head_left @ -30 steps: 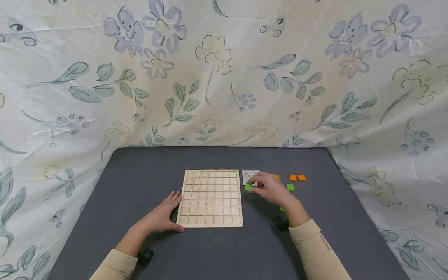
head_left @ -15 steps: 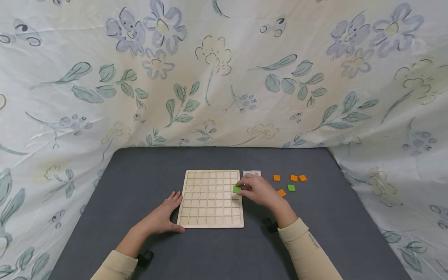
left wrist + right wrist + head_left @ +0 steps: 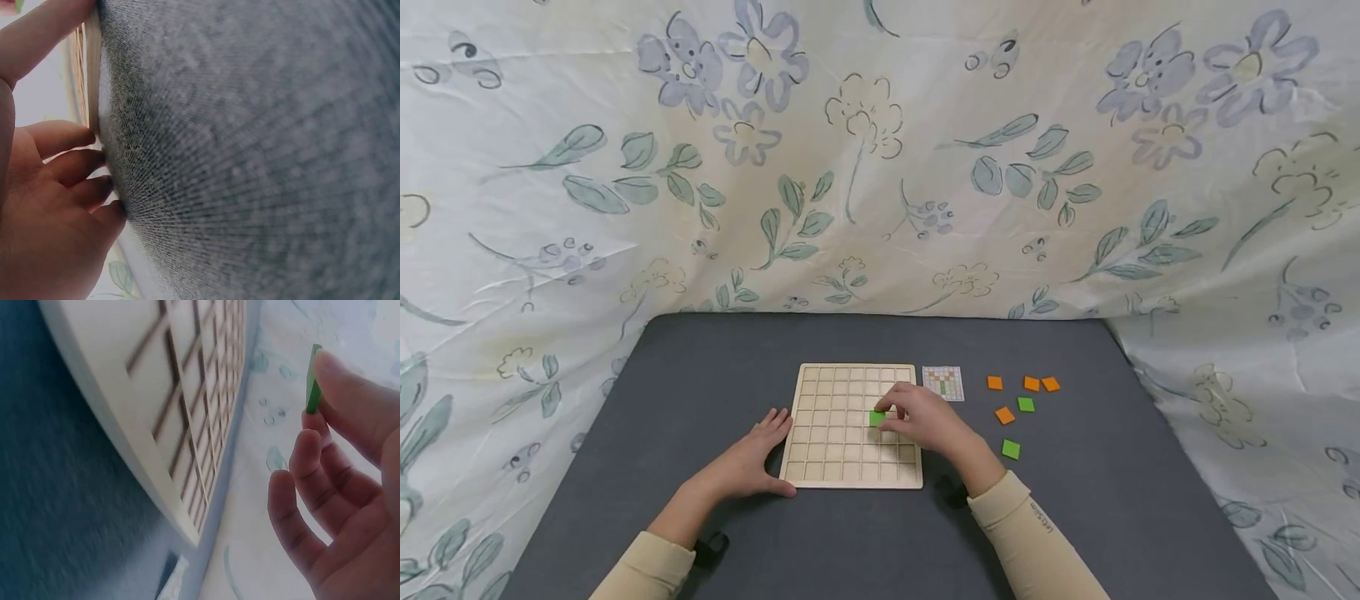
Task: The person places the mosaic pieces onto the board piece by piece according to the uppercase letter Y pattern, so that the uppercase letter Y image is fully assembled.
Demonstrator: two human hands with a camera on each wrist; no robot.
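Observation:
A pale wooden board (image 3: 827, 450) with a grid of square cells lies on the grey table. My right hand (image 3: 925, 421) is over the board's right half and pinches a green square tile (image 3: 876, 418) between thumb and fingers. In the right wrist view the green tile (image 3: 314, 378) is seen edge-on in the right hand (image 3: 350, 487), raised off the board (image 3: 150, 425). My left hand (image 3: 745, 462) rests against the board's left edge, fingers and thumb spread. The left wrist view shows the left hand (image 3: 56, 200) with fingertips at the board's side (image 3: 92, 75).
Right of the board lies a small printed pattern card (image 3: 943, 383). Beyond it are several loose orange tiles (image 3: 1004, 415) and two green tiles, one farther back (image 3: 1026, 405) and one nearer the front (image 3: 1011, 449). A floral curtain (image 3: 880, 208) hangs behind the table.
My right hand has carried the green tile leftward from beside the card to over the board, uncovering the card and the loose tiles. The left hand has stayed at the board's edge.

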